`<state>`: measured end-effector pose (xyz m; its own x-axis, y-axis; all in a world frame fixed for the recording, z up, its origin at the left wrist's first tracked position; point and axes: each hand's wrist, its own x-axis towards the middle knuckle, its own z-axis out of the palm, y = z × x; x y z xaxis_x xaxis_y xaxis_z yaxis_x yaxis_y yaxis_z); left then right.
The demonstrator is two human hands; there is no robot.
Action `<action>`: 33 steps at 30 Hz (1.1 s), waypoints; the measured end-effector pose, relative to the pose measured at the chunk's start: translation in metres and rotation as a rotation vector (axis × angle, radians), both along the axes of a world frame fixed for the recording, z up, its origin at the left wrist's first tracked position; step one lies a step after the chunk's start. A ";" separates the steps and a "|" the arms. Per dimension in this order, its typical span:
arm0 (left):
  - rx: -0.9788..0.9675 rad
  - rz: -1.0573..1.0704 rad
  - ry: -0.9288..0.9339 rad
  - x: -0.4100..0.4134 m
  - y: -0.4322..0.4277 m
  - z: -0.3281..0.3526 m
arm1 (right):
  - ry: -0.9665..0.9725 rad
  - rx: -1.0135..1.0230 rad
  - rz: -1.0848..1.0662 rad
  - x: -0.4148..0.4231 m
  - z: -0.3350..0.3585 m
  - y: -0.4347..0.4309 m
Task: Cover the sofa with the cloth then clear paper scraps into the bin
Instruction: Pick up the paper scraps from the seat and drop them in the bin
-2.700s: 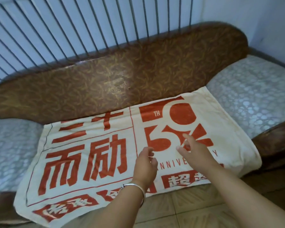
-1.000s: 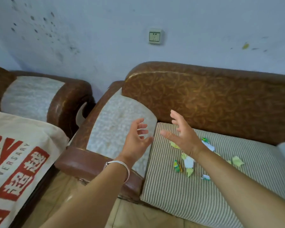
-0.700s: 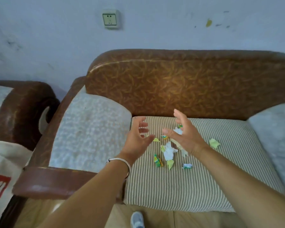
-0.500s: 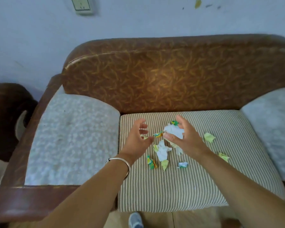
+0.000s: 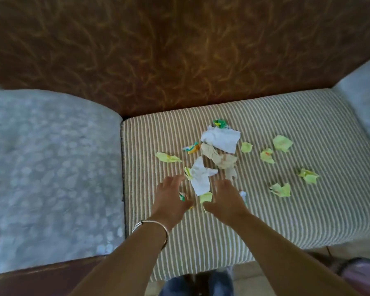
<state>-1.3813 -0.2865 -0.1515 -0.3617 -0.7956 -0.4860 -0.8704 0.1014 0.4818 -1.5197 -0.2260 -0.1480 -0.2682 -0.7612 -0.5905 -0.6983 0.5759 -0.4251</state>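
1. Seat cushion, beige-and-white striped fabric (image 5: 265, 210), lying flat on a brown sofa; it carries all the paper scraps listed below.
2. Backrest, brown patterned leather-look upholstery (image 5: 179, 50), rising behind the cushion; the view is somewhat blurred.
3. Armrest cover, pale grey-blue dotted cloth (image 5: 51, 167), just beside the cushion's left edge; a second pale cover (image 5: 365, 103) shows at the right edge.
4. Large white crumpled paper scrap (image 5: 221, 138), near the cushion's back, with a small green-and-yellow scrap (image 5: 220, 123) touching its far side.
5. Tan crumpled paper scrap (image 5: 219, 159), directly in front of the large white one and touching it.
6. Second white torn paper scrap (image 5: 200, 178), just ahead of both hands, between their fingertips.
7. Pale yellow-green paper scraps, scattered: one to the left (image 5: 168, 157), several to the right (image 5: 282, 143), (image 5: 267, 155), (image 5: 308, 175), (image 5: 280, 190), lying apart from one another.
8. Small orange-and-green scrap (image 5: 192, 148), left of the tan scrap.
9. Left hand (image 5: 171, 199), silver bangle (image 5: 156, 228) on its wrist, palm down over the cushion, fingers spread open and gripping nothing; a small green scrap (image 5: 182, 197) lies at its thumb side.
10. Right hand (image 5: 224, 199), palm down beside the left, fingers extended open, holding nothing; a yellow-green scrap (image 5: 206, 197) lies between the two hands.
11. Bin: cannot be identified in this view.
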 end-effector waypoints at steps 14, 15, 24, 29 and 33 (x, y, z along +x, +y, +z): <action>-0.078 -0.065 -0.229 -0.023 -0.004 -0.085 | 0.088 0.018 -0.117 0.003 -0.090 -0.019; -0.067 -0.016 -0.199 -0.023 -0.011 -0.082 | 0.070 0.013 -0.173 0.000 -0.087 -0.021; -0.028 -0.028 -0.065 -0.043 -0.043 -0.082 | 0.002 -0.151 -0.266 -0.007 -0.072 -0.051; -0.047 -0.050 -0.044 -0.046 -0.036 -0.097 | 0.012 -0.042 -0.156 -0.002 -0.095 -0.055; -0.026 -0.074 0.009 -0.039 -0.047 -0.093 | 0.072 -0.161 -0.123 -0.004 -0.087 -0.056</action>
